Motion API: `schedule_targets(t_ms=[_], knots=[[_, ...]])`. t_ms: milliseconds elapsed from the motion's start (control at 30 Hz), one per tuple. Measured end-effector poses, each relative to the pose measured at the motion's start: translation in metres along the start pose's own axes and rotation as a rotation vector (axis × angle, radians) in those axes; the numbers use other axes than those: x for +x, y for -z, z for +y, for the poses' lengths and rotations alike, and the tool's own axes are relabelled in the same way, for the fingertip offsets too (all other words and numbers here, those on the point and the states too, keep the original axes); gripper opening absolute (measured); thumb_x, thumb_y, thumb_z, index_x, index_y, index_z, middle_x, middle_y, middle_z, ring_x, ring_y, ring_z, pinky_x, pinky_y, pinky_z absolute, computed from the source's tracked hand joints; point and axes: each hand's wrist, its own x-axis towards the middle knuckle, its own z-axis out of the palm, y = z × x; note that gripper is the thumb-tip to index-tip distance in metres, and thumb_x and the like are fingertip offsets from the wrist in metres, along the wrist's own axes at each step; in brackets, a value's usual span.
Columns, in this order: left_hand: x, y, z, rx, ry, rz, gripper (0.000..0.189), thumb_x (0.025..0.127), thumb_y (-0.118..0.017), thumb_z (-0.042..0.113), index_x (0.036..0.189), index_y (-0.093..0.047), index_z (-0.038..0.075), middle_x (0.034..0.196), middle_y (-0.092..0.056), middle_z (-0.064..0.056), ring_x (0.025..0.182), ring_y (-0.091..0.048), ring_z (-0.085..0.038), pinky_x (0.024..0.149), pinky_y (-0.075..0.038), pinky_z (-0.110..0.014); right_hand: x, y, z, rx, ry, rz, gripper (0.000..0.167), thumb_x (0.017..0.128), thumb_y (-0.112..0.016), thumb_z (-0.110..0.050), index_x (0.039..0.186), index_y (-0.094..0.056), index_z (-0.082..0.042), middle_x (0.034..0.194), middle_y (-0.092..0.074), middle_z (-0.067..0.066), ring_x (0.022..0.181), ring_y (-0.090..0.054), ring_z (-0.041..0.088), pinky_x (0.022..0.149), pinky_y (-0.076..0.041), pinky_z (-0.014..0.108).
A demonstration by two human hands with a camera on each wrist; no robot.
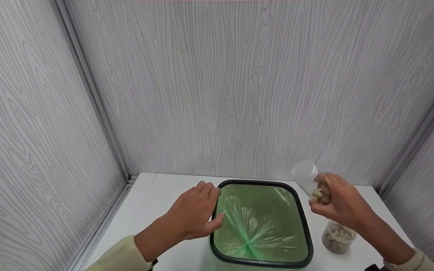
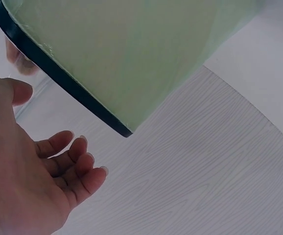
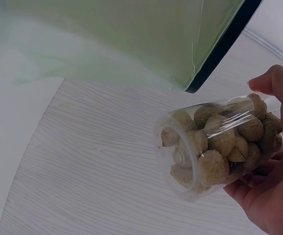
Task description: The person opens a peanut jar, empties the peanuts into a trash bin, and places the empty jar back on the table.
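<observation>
well, from where i stand, a pale sleeve [image 1: 119,256] runs to the left hand [image 1: 194,211], its fingers loosely bent and the thumb spread apart from them. it hangs just beside the black rim [image 1: 258,183] of the bin [image 1: 304,222]; whether a fingertip touches it, i can't tell. next along is the bin itself, white table [image 1: 160,199] showing around it, a green bag [image 1: 269,210] inside with its film gathered into pleats at the near side. past its right edge a clear jar [image 1: 320,195] is up off the table, tilted, white lid [image 1: 304,171] to the upper left, tan lumps [image 3: 220,142] at the other end. the right hand [image 1: 347,205] has fingers and thumb clamped round it. below that hand, a second jar [image 1: 338,238] of similar lumps stands on the table.
</observation>
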Motion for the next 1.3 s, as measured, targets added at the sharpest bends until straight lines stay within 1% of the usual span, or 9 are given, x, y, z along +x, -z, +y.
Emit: schedule_targets(t_ms=[100,300,467,600,700,833,933,1100,1300], knots=[[0.001,0.001,0.000,-0.013,-0.009,0.011,0.048,0.100,-0.054,0.045,0.123,-0.059,0.004,0.102,-0.058,-0.006,0.086,-0.048,-0.017,0.075,-0.050,-0.029,0.002,0.001,-0.003,0.000,0.005,-0.011,0.047,0.071,-0.088,-0.015,0.111,-0.063,-0.006,0.090,-0.060,-0.001,0.076,-0.047,0.006,0.060,-0.045,0.024],[0.004,0.005,0.000,-0.009,-0.034,0.038,0.051,0.102,-0.054,0.047,0.128,-0.057,0.003,0.108,-0.059,-0.008,0.090,-0.052,-0.017,0.076,-0.053,-0.029,0.005,0.004,-0.009,-0.009,0.017,-0.022,0.050,0.073,-0.088,-0.015,0.116,-0.064,-0.005,0.097,-0.064,0.002,0.081,-0.051,0.008,0.064,-0.049,0.028],[0.007,0.006,0.001,-0.025,-0.033,0.055,0.055,0.103,-0.052,0.048,0.132,-0.056,0.002,0.113,-0.060,-0.010,0.096,-0.056,-0.019,0.083,-0.055,-0.031,0.008,0.006,-0.013,-0.018,0.026,-0.044,0.051,0.074,-0.088,-0.017,0.118,-0.064,-0.005,0.101,-0.066,0.004,0.083,-0.053,0.010,0.065,-0.049,0.030],[0.010,0.007,0.003,-0.034,-0.033,0.061,0.057,0.104,-0.049,0.051,0.135,-0.054,0.003,0.119,-0.061,-0.010,0.101,-0.058,-0.020,0.086,-0.056,-0.033,0.008,0.007,-0.017,-0.025,0.012,-0.075,0.055,0.075,-0.087,-0.020,0.123,-0.063,-0.006,0.109,-0.068,0.008,0.087,-0.056,0.013,0.067,-0.051,0.032],[0.013,0.006,0.004,-0.031,-0.041,0.074,0.060,0.104,-0.049,0.052,0.138,-0.053,0.003,0.126,-0.062,-0.011,0.110,-0.060,-0.021,0.092,-0.057,-0.034,0.008,0.009,-0.020,-0.032,0.011,-0.090,0.056,0.076,-0.087,-0.021,0.125,-0.061,-0.007,0.116,-0.067,0.011,0.089,-0.057,0.015,0.067,-0.052,0.035],[0.015,0.006,0.005,-0.034,-0.050,0.103,0.062,0.104,-0.050,0.053,0.141,-0.052,0.003,0.132,-0.061,-0.011,0.120,-0.061,-0.023,0.098,-0.056,-0.034,0.008,0.009,-0.023,-0.042,0.029,-0.095,0.052,0.076,-0.086,-0.020,0.121,-0.060,-0.010,0.112,-0.065,0.008,0.089,-0.055,0.013,0.068,-0.050,0.036],[0.017,0.007,0.006,-0.048,-0.059,0.125,0.063,0.103,-0.051,0.052,0.142,-0.051,0.002,0.134,-0.061,-0.011,0.121,-0.061,-0.023,0.098,-0.057,-0.034,0.009,0.009,-0.025,-0.047,0.040,-0.102,0.051,0.077,-0.086,-0.021,0.120,-0.060,-0.012,0.109,-0.063,0.006,0.089,-0.054,0.012,0.068,-0.051,0.035],[0.022,0.007,0.008,-0.069,-0.086,0.150,0.064,0.104,-0.050,0.052,0.143,-0.049,0.002,0.136,-0.060,-0.012,0.123,-0.062,-0.023,0.099,-0.057,-0.035,0.010,0.010,-0.028,-0.055,0.046,-0.111,0.054,0.077,-0.086,-0.023,0.124,-0.061,-0.012,0.116,-0.066,0.011,0.091,-0.058,0.014,0.069,-0.054,0.037],[0.029,0.007,0.010,-0.069,-0.139,0.207,0.064,0.104,-0.052,0.051,0.145,-0.046,0.002,0.140,-0.058,-0.011,0.124,-0.062,-0.022,0.100,-0.057,-0.033,0.011,0.010,-0.031,-0.075,0.099,-0.086,0.057,0.074,-0.088,-0.022,0.124,-0.062,-0.011,0.117,-0.066,0.011,0.089,-0.059,0.014,0.067,-0.054,0.035]])
